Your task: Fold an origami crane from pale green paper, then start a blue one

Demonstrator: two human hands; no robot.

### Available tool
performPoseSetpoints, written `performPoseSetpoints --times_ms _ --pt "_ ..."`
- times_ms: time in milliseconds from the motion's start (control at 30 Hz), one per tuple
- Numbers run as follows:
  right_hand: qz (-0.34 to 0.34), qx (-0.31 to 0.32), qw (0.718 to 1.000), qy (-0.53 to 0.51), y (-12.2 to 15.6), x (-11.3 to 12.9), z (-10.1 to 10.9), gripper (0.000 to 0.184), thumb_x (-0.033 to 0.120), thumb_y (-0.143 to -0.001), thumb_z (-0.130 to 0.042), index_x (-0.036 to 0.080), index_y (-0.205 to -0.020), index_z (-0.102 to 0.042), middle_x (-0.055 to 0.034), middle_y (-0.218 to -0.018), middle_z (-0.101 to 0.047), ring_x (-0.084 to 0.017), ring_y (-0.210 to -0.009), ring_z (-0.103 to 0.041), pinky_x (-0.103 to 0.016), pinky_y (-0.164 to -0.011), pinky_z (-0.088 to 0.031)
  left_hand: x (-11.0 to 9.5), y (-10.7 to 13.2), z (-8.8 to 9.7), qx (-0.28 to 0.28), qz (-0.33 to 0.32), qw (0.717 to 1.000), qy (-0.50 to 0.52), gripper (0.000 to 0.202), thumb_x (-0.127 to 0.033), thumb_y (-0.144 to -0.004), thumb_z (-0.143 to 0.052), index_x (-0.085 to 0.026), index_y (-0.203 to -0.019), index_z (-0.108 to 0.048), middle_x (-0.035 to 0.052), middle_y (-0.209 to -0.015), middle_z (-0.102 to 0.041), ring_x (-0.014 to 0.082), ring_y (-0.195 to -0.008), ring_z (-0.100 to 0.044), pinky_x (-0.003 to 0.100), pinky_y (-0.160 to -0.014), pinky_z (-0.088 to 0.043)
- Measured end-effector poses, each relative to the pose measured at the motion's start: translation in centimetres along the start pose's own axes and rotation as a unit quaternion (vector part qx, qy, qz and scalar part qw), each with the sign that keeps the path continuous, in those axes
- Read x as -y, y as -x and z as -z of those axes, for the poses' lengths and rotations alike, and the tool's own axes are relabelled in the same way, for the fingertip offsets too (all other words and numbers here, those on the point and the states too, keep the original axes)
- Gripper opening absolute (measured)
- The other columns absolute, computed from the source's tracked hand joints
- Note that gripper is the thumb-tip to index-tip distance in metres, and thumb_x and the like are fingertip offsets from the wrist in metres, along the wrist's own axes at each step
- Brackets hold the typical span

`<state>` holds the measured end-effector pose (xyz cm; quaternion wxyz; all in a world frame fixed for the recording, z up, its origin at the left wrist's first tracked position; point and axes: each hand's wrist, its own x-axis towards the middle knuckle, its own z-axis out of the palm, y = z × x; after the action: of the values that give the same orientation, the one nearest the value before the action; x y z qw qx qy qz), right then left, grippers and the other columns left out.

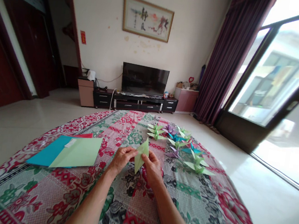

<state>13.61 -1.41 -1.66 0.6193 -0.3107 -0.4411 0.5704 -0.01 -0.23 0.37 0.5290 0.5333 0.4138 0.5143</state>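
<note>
Both hands meet over the middle of the desk point(43, 193), which is covered with a flowered cloth point(129, 213). Between them stands the green paper point(141, 155), folded to a narrow kite shape with one tip up and the other down towards the cloth. The left hand point(122, 159) pinches its left edge and the right hand point(153, 167) its right edge. The fingers of both are closed narrowly on the paper, probably so that the creases stay pressed and the piece is held clear of the cloth, where both sides can be worked. Flat sheets point(77, 152) lie to the left, near the left hand: a green one on top, blue point(46, 153) under it and a red corner point(85, 135) behind, seemingly stacked there for easy reach. To the right and farther off, folded figures point(180, 146) in green, purple and teal sit in a loose row, apart from the hands, likely set aside out of the way.
</note>
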Motion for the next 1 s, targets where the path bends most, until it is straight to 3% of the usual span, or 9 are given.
performPoseSetpoints --times_ms 100,267,400,667,1000 --pt "-0.001 -0.021 1.000 0.020 0.02 -0.06 -0.03 0.029 0.033 -0.066 -0.070 0.018 -0.089 -0.063 -0.0001 -0.078 -0.065 -0.012 -0.064 -0.056 -0.025 -0.062 -0.046 -0.19 0.17 -0.09 0.012 -0.006 1.000 -0.018 0.025 -0.039 -0.066 -0.066 -0.014 -0.062 -0.064 -0.0012 -0.054 -0.058 0.0113 -0.052 -0.051 0.024 -0.054 -0.043" --pt "-0.015 -0.046 0.998 0.027 0.01 0.28 -0.28 0.036 0.034 -0.060 -0.073 0.017 -0.090 -0.062 -0.0004 -0.077 -0.065 -0.013 -0.060 -0.055 -0.025 -0.057 -0.046 -0.55 0.27 -0.11 0.020 0.038 0.999 -0.016 0.025 -0.038 -0.061 -0.069 -0.013 -0.065 -0.065 -0.0014 -0.053 -0.058 0.0096 -0.049 -0.048 0.022 -0.050 -0.038" --pt "-0.011 -0.021 0.999 0.031 0.02 0.22 -0.35 0.038 0.033 -0.061 -0.072 0.017 -0.093 -0.062 -0.0004 -0.078 -0.065 -0.012 -0.061 -0.055 -0.024 -0.057 -0.046 -0.42 0.01 0.05 0.010 0.041 0.999 -0.007 0.031 -0.041 -0.061 -0.069 -0.013 -0.075 -0.068 -0.0012 -0.056 -0.059 0.0085 -0.048 -0.047 0.021 -0.050 -0.037" --pt "-0.017 0.038 0.998 0.037 -0.12 -0.44 -0.16 0.040 0.036 -0.062 -0.071 0.019 -0.097 -0.061 -0.0010 -0.081 -0.066 -0.014 -0.065 -0.058 -0.026 -0.061 -0.048 -0.25 0.03 0.12 -0.006 0.030 0.999 0.011 0.027 -0.041 -0.065 -0.064 -0.015 -0.064 -0.066 -0.0023 -0.049 -0.054 0.0088 -0.044 -0.044 0.022 -0.048 -0.036" --pt "-0.032 0.083 0.994 0.057 0.66 0.15 -0.42 0.038 0.034 -0.064 -0.070 0.019 -0.098 -0.062 -0.0014 -0.082 -0.067 -0.015 -0.065 -0.059 -0.026 -0.061 -0.049 -0.22 -0.13 0.56 0.009 0.030 0.998 0.055 0.034 -0.045 -0.066 -0.064 -0.013 -0.078 -0.069 0.0004 -0.058 -0.061 0.0099 -0.048 -0.049 0.022 -0.050 -0.037"
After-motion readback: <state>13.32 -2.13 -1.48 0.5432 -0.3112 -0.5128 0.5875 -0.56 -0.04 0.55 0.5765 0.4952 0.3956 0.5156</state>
